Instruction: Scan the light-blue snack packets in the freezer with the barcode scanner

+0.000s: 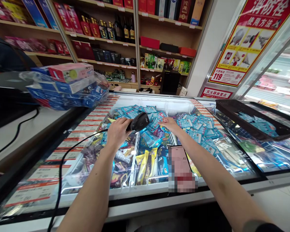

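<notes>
My left hand (118,131) is closed round the handle of a black barcode scanner (140,121), whose head points right over the freezer. From its grip a black cable (62,158) runs down to the left. The fingers of my right hand (169,123) are pinched at the edge of a small blue packet (157,121), just right of the scanner head. Many similar blue packets (198,127) lie spread on the glass on both sides of that hand. Below my right forearm, a phone (180,161) with a lit screen rests on the glass near the front edge.
Under the glass, the chest freezer's white wire baskets (134,158) hold wrapped ice creams (147,164). A dark tray (261,119) with blue packets stands at right. Plastic-wrapped boxes (70,87) sit at back left. Price labels (36,190) line the left side; stocked shelves (106,38) stand behind.
</notes>
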{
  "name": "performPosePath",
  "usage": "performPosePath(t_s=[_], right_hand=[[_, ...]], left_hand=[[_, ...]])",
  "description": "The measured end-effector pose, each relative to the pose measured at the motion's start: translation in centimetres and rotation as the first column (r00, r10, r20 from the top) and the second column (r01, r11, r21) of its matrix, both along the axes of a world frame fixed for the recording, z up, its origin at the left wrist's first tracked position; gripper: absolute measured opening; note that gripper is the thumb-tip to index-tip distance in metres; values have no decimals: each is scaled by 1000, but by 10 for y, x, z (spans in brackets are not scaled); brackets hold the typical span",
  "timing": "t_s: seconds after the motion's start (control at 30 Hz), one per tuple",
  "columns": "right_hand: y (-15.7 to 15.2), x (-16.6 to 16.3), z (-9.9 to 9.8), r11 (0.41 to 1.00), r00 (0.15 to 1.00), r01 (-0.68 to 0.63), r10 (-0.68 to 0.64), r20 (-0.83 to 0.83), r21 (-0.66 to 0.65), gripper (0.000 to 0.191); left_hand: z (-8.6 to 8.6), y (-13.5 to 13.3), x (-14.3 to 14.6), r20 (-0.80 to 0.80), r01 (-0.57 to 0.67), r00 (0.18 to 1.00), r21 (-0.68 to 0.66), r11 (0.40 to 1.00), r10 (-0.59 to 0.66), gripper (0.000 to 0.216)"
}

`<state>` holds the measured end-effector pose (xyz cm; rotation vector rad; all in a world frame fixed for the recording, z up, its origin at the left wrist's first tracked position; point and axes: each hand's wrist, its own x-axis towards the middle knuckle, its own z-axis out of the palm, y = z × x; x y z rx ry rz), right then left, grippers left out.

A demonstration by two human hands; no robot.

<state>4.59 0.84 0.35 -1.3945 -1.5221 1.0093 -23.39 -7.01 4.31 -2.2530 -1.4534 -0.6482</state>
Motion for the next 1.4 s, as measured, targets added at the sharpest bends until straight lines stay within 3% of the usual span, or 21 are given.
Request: performPosePath(t_s=[0.1,0.43,0.73,0.97,1.4], right_hand=[[-5,6,3,994,982,68,-81,-169,-81,25],[-25,49,-3,966,930,249,-260,-261,-77,28],[-28,73,-30,946,945,265,-216,-248,187,39],[-29,72,-34,933,959,266,-231,-163,241,44],[-35,71,-31,928,966,246,-210,-154,280,45]], left_hand=[[-1,1,1,-12,17,1000,-13,1000,-17,39],[-2,-2,13,1,65,998,-54,996,-65,38],[-5,-5,32,7,140,990,-104,985,-140,40],[-8,-6,44,-24,172,984,-149,974,-178,38],[-10,-6,47,-71,169,981,-129,977,-179,35]])
